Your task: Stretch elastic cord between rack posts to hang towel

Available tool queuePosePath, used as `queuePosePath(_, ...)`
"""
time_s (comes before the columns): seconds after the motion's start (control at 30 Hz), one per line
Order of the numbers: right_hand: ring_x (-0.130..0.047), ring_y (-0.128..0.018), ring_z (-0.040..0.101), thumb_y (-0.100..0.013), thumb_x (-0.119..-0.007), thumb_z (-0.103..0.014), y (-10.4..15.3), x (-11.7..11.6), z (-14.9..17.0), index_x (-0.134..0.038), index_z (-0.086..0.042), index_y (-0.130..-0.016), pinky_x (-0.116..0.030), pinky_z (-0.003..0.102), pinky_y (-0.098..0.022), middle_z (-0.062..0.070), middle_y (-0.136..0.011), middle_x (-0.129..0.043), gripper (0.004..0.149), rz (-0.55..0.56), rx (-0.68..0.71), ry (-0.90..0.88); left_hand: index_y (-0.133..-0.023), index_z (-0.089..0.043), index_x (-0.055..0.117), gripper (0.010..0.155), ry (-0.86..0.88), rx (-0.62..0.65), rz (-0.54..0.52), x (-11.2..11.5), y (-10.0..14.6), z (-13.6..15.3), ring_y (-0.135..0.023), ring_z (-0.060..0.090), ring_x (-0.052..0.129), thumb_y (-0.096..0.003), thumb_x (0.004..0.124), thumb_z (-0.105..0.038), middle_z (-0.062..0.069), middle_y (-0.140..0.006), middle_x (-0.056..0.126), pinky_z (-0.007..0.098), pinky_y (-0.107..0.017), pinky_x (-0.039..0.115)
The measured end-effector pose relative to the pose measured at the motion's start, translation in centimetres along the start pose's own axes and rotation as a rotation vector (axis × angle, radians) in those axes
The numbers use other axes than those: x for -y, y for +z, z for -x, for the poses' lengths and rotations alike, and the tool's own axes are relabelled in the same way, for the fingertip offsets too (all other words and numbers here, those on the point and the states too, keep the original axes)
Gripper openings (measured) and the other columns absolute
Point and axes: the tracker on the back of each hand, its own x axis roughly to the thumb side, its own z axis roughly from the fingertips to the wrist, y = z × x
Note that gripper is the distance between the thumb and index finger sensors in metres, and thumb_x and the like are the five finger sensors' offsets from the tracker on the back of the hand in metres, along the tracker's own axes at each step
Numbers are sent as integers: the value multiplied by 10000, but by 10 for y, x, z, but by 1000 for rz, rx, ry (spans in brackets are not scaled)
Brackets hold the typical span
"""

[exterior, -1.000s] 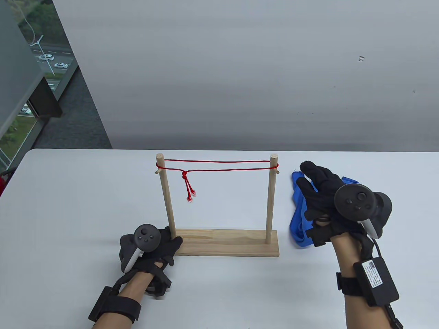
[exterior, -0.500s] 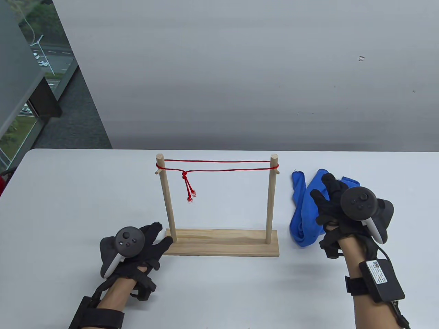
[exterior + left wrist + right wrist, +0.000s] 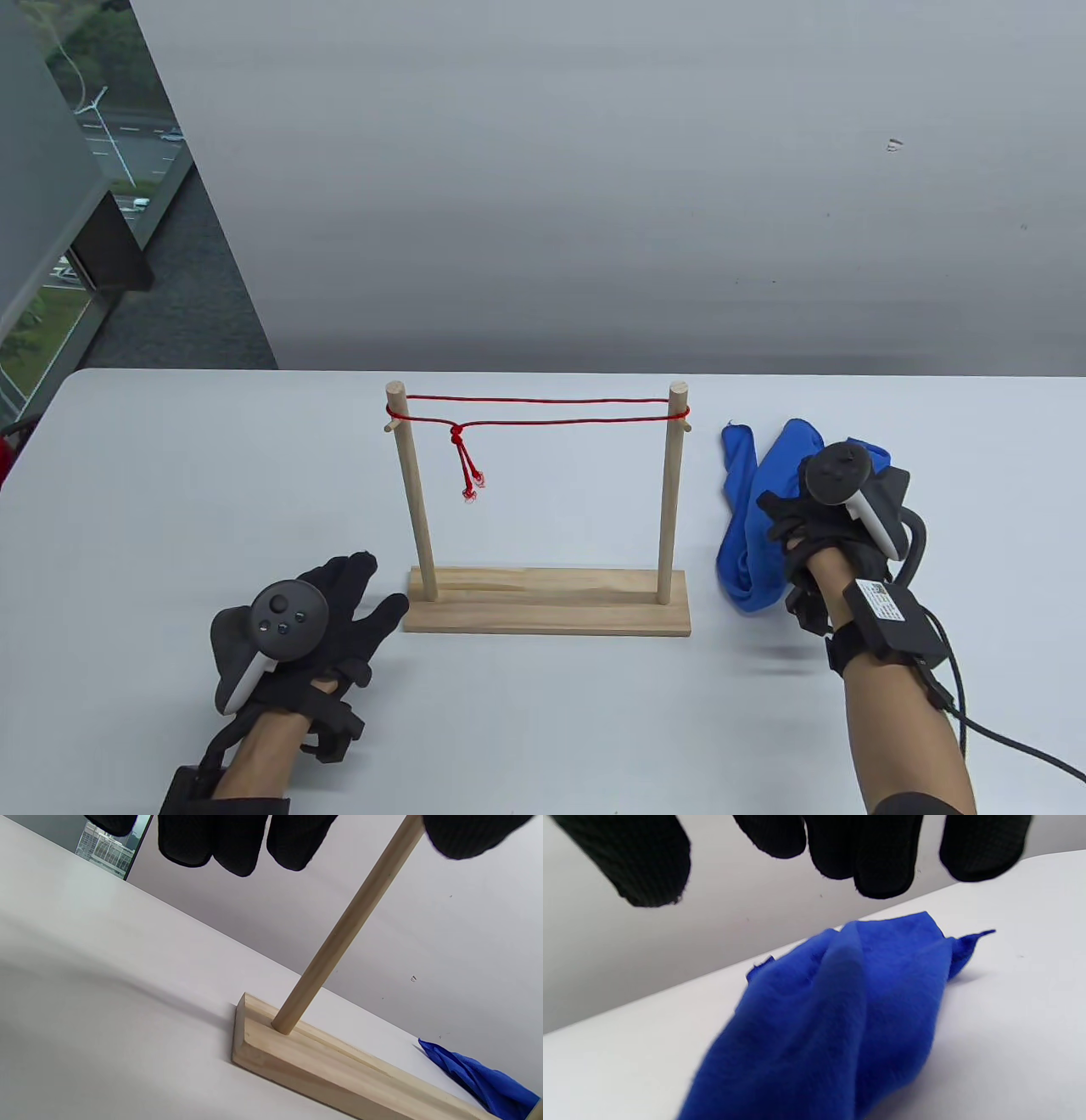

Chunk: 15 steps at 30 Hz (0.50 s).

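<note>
A wooden rack [image 3: 543, 604] stands mid-table with two upright posts. A red elastic cord [image 3: 543, 410] runs doubled between the post tops, knotted near the left post with its ends hanging. A crumpled blue towel [image 3: 742, 518] lies on the table right of the rack. My right hand [image 3: 797, 518] hovers over the towel; in the right wrist view its fingers [image 3: 882, 861] are spread just above the towel [image 3: 840, 1018], not gripping it. My left hand [image 3: 356, 598] is open and empty beside the left end of the rack's base, which also shows in the left wrist view [image 3: 339, 1077].
The white table [image 3: 170, 509] ends at a grey wall behind the rack. A window and a dark floor lie at the far left. A black cable [image 3: 1010, 739] trails from my right wrist off the right edge.
My left hand has let go of the rack's left post foot and drawn back to the left, opening. My right hand has come down and nearer over the towel.
</note>
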Motion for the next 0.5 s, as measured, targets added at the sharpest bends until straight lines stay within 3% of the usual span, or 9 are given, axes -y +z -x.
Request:
queuePosePath(0.17, -466, -976, 485, -425, -766, -623, -22, -19, 1, -245, -183, -1057, -532, 697, -603, 228, -1079, -242, 929, -107, -61, 102, -1068, -259, 651, 898, 9, -11, -8, -2, 3, 5, -1041, 436, 666, -381, 682, -837, 94, -1131, 678, 678, -724, 525)
queuePosePath(0.3, -464, -979, 481, -404, -757, -685, -35, -31, 3, -159, -195, -1048, -546, 688, -601, 239, -1074, -208, 1006, -147, -83, 196, -1084, -275, 623, 943, -34, -13, 6, 0, 3, 7, -1064, 437, 627, -365, 629, -885, 86, -1159, 635, 689, -733, 492)
queuePosePath(0.43, -466, -975, 473, -399, -751, -710, -48, -48, 6, -102, -189, -1035, -545, 683, -606, 267, -1057, -160, 1047, -264, -141, 207, -1103, -292, 582, 969, -41, -13, 2, 1, 3, 6, -1074, 437, 607, -356, 607, -907, 86, -1180, 595, 695, -733, 483)
queuePosePath(0.5, -512, -954, 468, -389, -764, -709, -53, -53, 5, -126, -181, -1036, -567, 674, -595, 278, -1053, -197, 1051, -253, -144, 223, -1100, -283, 587, 949, -48, -34, 1, 1, 3, 7, -1071, 435, 611, -369, 614, -888, 90, -1177, 599, 691, -733, 484)
